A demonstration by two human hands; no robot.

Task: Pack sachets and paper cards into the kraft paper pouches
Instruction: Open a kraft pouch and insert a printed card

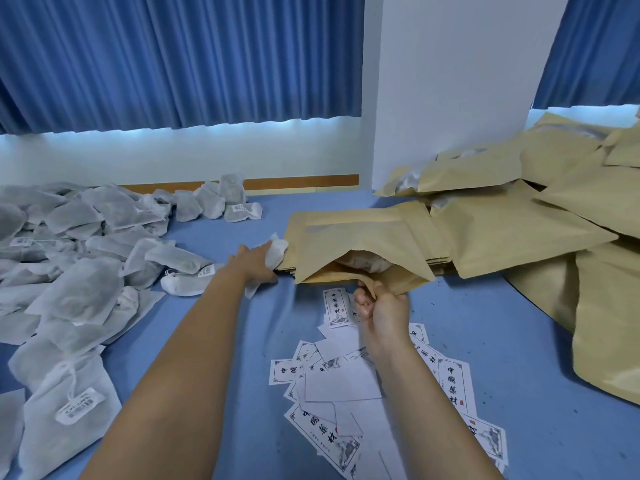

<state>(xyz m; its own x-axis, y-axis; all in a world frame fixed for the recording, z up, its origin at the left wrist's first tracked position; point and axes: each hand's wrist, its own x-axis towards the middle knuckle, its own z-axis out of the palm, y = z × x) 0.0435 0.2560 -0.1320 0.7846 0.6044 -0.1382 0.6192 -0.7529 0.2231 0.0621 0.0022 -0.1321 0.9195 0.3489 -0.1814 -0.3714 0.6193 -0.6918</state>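
A kraft paper pouch [349,242] lies on a flat stack of pouches at mid-table, its mouth open toward me with something white showing inside. My right hand [381,308] pinches the lower lip of that mouth. My left hand [254,263] grips a white sachet [275,252] just left of the pouch's edge. A big heap of white sachets [79,271] covers the left of the table. Printed paper cards [341,379] lie scattered in front of me, under my right forearm.
A pile of kraft pouches [554,209] fills the right side, some bulging. The blue table top [519,358] shows bare between the cards and that pile. A white pillar [450,81] and blue curtains [173,57] stand behind the table.
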